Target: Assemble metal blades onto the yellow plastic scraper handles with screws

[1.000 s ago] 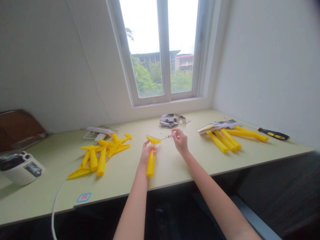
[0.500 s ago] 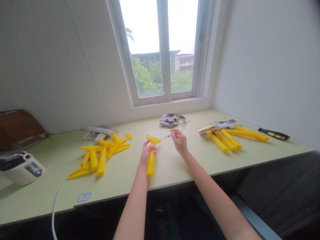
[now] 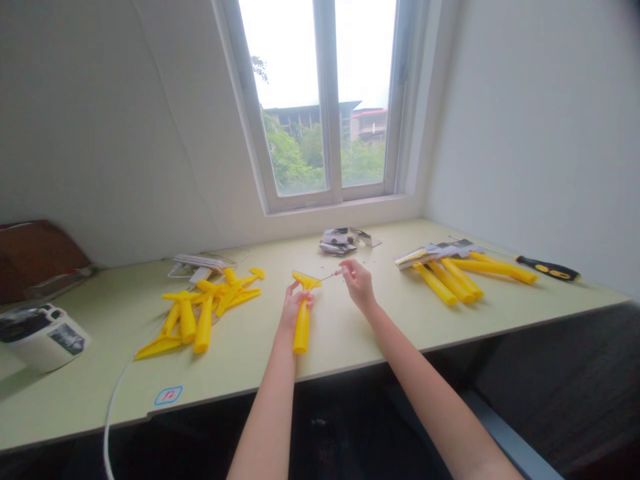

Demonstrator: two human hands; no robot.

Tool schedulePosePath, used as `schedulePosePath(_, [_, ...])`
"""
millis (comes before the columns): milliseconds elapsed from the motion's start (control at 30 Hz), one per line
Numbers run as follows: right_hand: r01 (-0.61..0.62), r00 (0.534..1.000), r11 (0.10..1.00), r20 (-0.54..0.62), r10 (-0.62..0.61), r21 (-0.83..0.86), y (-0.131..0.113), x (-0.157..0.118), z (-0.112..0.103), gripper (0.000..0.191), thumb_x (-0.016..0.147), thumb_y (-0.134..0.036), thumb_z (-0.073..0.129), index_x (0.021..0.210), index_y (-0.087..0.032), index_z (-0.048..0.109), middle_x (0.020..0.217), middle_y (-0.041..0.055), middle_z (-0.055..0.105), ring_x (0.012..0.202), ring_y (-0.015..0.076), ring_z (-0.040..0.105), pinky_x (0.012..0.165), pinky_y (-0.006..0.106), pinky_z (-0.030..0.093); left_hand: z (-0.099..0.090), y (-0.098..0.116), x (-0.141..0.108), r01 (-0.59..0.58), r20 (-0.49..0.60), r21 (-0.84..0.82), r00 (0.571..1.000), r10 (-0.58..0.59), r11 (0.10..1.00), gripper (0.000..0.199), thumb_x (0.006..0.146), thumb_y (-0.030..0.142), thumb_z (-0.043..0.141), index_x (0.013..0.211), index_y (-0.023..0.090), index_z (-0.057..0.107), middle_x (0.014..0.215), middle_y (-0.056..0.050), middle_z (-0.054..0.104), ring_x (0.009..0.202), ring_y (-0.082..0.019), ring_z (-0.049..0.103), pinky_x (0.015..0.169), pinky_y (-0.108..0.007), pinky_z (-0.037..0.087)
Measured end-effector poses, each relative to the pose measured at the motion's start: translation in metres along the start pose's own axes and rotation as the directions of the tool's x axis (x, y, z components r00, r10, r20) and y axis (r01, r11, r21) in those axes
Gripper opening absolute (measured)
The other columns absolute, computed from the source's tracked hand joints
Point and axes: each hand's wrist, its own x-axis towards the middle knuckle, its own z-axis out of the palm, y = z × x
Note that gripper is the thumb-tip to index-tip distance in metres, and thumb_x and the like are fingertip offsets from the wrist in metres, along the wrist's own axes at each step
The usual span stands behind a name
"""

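Hardly anything has moved since the earlier frame: the right hand (image 3: 358,285) has drifted a touch toward the left, carrying its thin tool (image 3: 331,275) with it. The left hand (image 3: 296,308) is closed around the neck of a yellow plastic scraper (image 3: 301,327), which stands nearly upright in the grip with its wide head at the top and its handle running down toward the person. The right hand pinches the tool between thumb and fingertips, with the rest of the hand loosely curled. The tool has a small pinkish grip and a fine metal shaft (too thin to identify from here), and its tip sits just beside the scraper's head; whether they touch, I cannot tell.

The hands are apart, near each other, above the middle of the pale green worktop (image 3: 240,380). The handle's lower end is near the worktop's front edge. To the left, just past the left hand, lies a loose heap of yellow scrapers (image 3: 203,313) and a white power strip (image 3: 195,261). To the right, well apart, are a row of yellow handles (image 3: 450,280) and a black-and-yellow screwdriver (image 3: 547,269). Straight ahead, by the window, sits a small stack of printed packets (image 3: 337,241).
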Motion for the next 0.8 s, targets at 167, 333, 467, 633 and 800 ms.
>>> schedulePosePath(167, [-0.045, 0.998, 0.997, -0.046, 0.042, -0.055, -0.008, -0.001, -0.003, 0.023, 0.081, -0.037, 0.044, 0.077, -0.018, 0.056, 0.058, 0.0001, 0.06, 0.049, 0.0116, 0.049, 0.049, 0.021, 0.037, -0.004, -0.002, 0.003, -0.008, 0.024, -0.009, 1.0, 0.008, 1.0, 0.055, 0.054, 0.006, 0.063, 0.101, 0.024, 0.041, 0.075, 0.001, 0.054, 0.05, -0.006, 0.048, 0.043, -0.015, 0.031])
schedulePosePath(333, [-0.049, 0.999, 0.994, -0.015, 0.048, -0.095, -0.002, -0.001, -0.002, 0.029, 0.084, -0.039, 0.039, 0.071, -0.018, 0.056, 0.058, 0.0001, 0.059, 0.051, 0.0125, 0.049, 0.051, 0.022, 0.036, -0.005, -0.002, 0.004, -0.004, 0.024, -0.011, 1.0, 0.005, 1.0, 0.055, 0.053, 0.006, 0.064, 0.1, 0.023, 0.041, 0.073, 0.001, 0.054, 0.05, -0.006, 0.048, 0.043, -0.015, 0.031])
schedulePosePath(467, [0.019, 1.0, 0.999, 0.016, -0.019, -0.025, 0.005, 0.001, 0.001, 0.025, 0.083, -0.031, 0.035, 0.085, -0.018, 0.056, 0.078, 0.004, 0.062, 0.071, 0.0166, 0.056, 0.064, 0.027, 0.042, -0.002, 0.0, 0.001, 0.0, 0.012, -0.023, 1.0, 0.001, 1.0, 0.055, 0.053, 0.005, 0.065, 0.099, 0.023, 0.042, 0.072, 0.001, 0.054, 0.05, -0.006, 0.048, 0.043, -0.015, 0.031])
schedulePosePath(633, [0.016, 0.999, 1.0, 0.029, -0.016, -0.004, 0.002, 0.0, 0.001, 0.022, 0.082, -0.027, 0.038, 0.09, -0.018, 0.055, 0.074, 0.0038, 0.064, 0.063, 0.015, 0.056, 0.06, 0.026, 0.043, 0.001, 0.001, -0.003, -0.001, 0.007, -0.008, 1.0, 0.001, 1.0, 0.054, 0.055, 0.005, 0.064, 0.102, 0.023, 0.042, 0.074, 0.001, 0.054, 0.051, -0.006, 0.048, 0.044, -0.015, 0.03])
schedulePosePath(800, [-0.016, 1.0, 1.0, 0.021, 0.015, 0.008, -0.001, -0.001, -0.001, 0.022, 0.082, -0.036, 0.043, 0.081, -0.018, 0.056, 0.067, 0.0029, 0.064, 0.055, 0.0136, 0.054, 0.052, 0.024, 0.043, 0.002, 0.002, -0.005, 0.004, 0.003, -0.001, 1.0, -0.004, 1.0, 0.055, 0.056, 0.005, 0.063, 0.103, 0.023, 0.042, 0.073, 0.001, 0.053, 0.051, -0.006, 0.048, 0.044, -0.015, 0.031])
